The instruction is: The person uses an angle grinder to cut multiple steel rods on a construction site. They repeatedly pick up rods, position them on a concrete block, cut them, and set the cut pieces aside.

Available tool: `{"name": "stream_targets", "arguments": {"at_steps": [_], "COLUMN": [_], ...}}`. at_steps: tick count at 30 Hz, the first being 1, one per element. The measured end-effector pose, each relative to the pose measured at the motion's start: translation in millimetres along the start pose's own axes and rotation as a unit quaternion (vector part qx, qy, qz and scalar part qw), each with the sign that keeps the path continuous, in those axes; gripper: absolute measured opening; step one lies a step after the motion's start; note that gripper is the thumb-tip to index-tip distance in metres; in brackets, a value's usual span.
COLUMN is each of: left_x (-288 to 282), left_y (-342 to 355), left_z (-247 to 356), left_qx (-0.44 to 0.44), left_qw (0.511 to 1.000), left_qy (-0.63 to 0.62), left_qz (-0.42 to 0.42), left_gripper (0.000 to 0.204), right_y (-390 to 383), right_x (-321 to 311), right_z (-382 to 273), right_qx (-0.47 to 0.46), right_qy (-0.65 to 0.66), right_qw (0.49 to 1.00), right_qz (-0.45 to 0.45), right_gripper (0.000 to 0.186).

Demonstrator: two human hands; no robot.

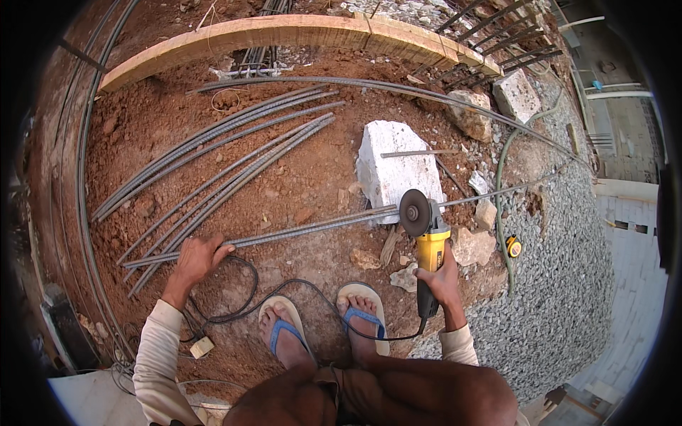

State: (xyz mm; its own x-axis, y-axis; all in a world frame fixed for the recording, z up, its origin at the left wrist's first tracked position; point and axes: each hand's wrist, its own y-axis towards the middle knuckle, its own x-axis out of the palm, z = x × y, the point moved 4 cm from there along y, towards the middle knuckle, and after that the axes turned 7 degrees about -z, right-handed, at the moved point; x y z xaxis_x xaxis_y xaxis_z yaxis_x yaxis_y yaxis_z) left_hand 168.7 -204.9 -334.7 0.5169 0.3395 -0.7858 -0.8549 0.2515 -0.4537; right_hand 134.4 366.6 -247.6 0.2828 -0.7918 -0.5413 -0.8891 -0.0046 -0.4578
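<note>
My left hand (197, 261) grips the left part of some ribbed steel rebars (305, 228), its thumb pointing right along them. These bars run rightward, low over the soil, to the near edge of a white stone block (381, 170). In my right hand (443, 282) is a yellow and black angle grinder (431, 250), held by its body. Its round dark disc (414, 211) faces up over the bars at the block's near side. Whether disc and bars touch, I cannot tell. A short piece of rebar (415, 153) lies across the block's top.
More rebars (213, 145) lie fanned out on red soil. The grinder's black cord (302, 281) loops past my sandalled feet (288, 334). A yellow tape measure (513, 246) sits on gravel (554, 298) beside a green hose (501, 192). Upright bars (511, 39) stand behind a wooden plank (284, 30).
</note>
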Motion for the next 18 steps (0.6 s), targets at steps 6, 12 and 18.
{"name": "stream_targets", "arguments": {"at_steps": [6,12,18], "left_x": [-4.1,-2.0,-3.1], "left_y": [-0.5,-0.7,-1.6], "left_z": [3.8,2.4,3.2], "left_qx": [-0.004,-0.001,-0.009], "left_qw": [1.000,1.000,1.000], "left_qy": [-0.005,0.002,-0.002], "left_qz": [-0.003,-0.001,-0.009], "left_gripper": [0.048,0.045,0.045], "right_y": [2.1,3.5,5.0], "right_x": [-0.9,-0.5,1.0], "right_z": [-5.9,-5.4,-0.4], "right_qx": [0.013,0.008,0.004], "right_qy": [0.008,-0.004,0.007], "right_qw": [1.000,1.000,1.000], "right_qz": [-0.006,-0.006,-0.012], "right_gripper": [0.074,0.074,0.073]}}
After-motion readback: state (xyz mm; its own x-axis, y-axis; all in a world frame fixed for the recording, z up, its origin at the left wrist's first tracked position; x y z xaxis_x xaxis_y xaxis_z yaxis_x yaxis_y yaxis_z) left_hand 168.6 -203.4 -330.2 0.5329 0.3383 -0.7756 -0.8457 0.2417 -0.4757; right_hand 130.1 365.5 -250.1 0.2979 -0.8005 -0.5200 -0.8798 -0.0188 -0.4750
